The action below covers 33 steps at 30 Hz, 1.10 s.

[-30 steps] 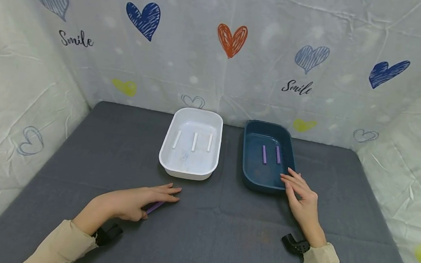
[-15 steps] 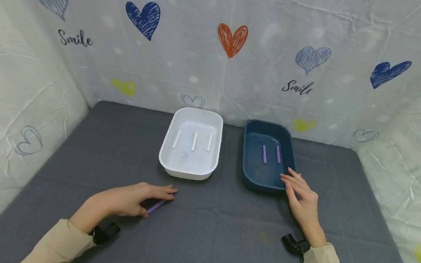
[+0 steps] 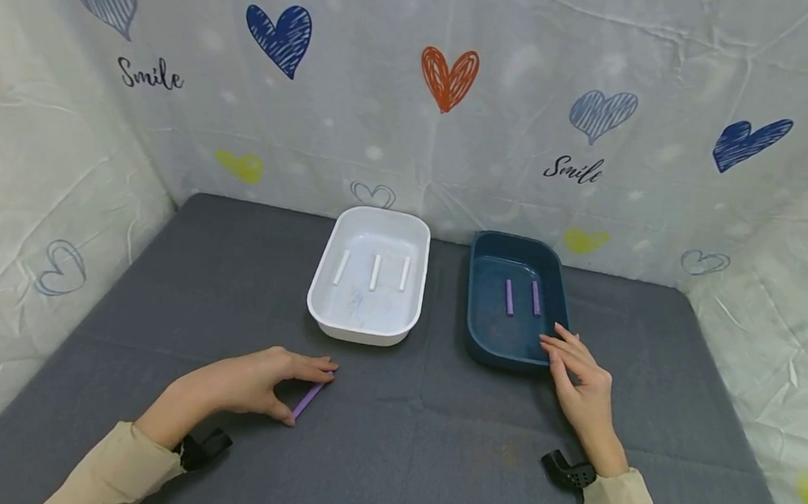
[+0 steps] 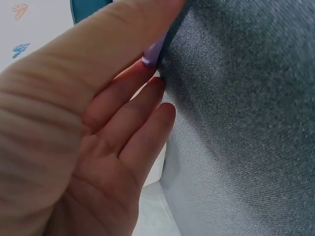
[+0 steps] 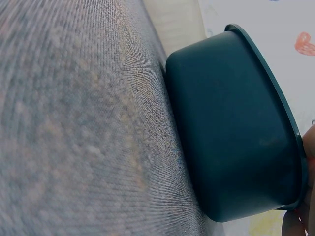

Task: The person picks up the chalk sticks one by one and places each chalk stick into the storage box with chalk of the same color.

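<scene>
My left hand (image 3: 251, 384) is low over the grey cloth, in front of the white tray (image 3: 362, 336). Its thumb and fingertips hold a purple chalk stick (image 3: 308, 399) by its ends; in the left wrist view the thumb hides most of the chalk (image 4: 153, 53). At the near right corner of the dark blue tray (image 3: 509, 361), my right hand (image 3: 582, 385) pinches the rim, fingers over the inside and thumb outside. Two purple chalk sticks (image 3: 509, 298) lie side by side in that tray. The right wrist view shows the tray's outer wall (image 5: 231, 128) and only a bit of the fingers.
Three white chalk sticks (image 3: 375, 273) lie in a row in the white tray. Both trays stand near the back edge of the cloth-covered table (image 3: 415, 474), a narrow gap between them. A white curtain (image 3: 358, 106) printed with hearts encloses the back and sides.
My left hand has shifted slightly and turned the purple chalk between its fingers, so it points more away from me. My right hand stays at the blue tray's corner.
</scene>
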Tool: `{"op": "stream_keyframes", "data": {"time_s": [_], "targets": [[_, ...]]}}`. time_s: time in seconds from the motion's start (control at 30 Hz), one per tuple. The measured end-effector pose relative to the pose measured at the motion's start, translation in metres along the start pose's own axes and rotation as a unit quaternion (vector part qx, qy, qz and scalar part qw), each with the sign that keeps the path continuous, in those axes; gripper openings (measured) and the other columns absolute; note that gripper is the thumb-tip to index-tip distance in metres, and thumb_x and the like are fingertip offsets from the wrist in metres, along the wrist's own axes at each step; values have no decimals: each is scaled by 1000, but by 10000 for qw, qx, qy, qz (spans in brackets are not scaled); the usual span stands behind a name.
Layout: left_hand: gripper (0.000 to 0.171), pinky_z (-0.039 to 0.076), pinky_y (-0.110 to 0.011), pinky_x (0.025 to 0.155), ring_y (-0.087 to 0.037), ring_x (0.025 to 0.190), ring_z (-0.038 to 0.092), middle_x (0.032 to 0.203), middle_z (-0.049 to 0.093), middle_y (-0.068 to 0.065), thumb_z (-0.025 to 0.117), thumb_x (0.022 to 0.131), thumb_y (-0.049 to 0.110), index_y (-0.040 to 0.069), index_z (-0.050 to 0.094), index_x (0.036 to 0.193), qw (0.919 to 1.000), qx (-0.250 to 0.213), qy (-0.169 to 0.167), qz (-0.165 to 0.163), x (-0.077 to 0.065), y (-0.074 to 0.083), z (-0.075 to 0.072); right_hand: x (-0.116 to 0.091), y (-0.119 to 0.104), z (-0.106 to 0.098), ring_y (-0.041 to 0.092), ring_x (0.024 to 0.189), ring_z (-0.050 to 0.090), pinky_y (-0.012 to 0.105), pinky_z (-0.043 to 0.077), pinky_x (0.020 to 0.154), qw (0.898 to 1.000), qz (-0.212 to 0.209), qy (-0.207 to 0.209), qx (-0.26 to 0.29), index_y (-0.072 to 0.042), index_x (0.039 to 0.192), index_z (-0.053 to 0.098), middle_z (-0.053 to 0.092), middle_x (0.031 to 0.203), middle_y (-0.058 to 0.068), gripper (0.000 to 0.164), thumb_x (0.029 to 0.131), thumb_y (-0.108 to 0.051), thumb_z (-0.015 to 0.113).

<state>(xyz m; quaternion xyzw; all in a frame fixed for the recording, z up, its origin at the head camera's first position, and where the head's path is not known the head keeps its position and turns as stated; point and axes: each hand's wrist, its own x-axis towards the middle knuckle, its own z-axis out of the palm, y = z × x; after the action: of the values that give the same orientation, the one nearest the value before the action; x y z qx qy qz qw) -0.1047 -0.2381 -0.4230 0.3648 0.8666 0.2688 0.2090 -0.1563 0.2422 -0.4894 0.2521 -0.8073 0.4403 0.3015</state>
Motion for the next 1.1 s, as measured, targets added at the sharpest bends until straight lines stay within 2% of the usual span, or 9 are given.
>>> {"op": "stream_keyframes", "data": {"time_s": [0.27,0.47,0.63,0.87,1.1], "targets": [[73,47,-42,102,-33,135,46,148,48,-16,86,77,20,1,55,140,9999,120,76,68,2,0,2,10,-32,-3,45,118,58,33,31,115,9999,-131,45,33,13,100,73,70,104,28,22,82,21,62],[73,47,-44,102,-32,133,49,145,52,-16,85,79,26,1,56,140,9993,242,268,130,1,1,5,13,-40,-6,48,115,58,32,31,115,9998,-167,45,32,14,98,72,69,101,30,23,81,23,62],[73,46,-46,102,-32,131,51,143,54,-17,84,80,32,0,55,140,9985,344,419,96,0,0,8,11,-32,-4,51,114,57,32,30,116,9999,-139,8,18,13,99,73,69,102,30,24,81,24,61],[74,46,-47,102,-33,128,54,140,56,-18,82,82,37,-4,55,139,9974,432,566,50,1,3,12,1,-5,-1,37,121,58,35,31,116,9998,-168,8,68,5,103,76,71,106,24,26,83,18,65],[75,47,-47,101,-33,128,55,138,57,-18,82,82,38,-6,55,137,9953,516,817,70,4,7,14,0,-1,-2,32,124,58,39,31,116,9997,-172,1,179,2,106,76,72,109,21,24,87,11,65]]}}
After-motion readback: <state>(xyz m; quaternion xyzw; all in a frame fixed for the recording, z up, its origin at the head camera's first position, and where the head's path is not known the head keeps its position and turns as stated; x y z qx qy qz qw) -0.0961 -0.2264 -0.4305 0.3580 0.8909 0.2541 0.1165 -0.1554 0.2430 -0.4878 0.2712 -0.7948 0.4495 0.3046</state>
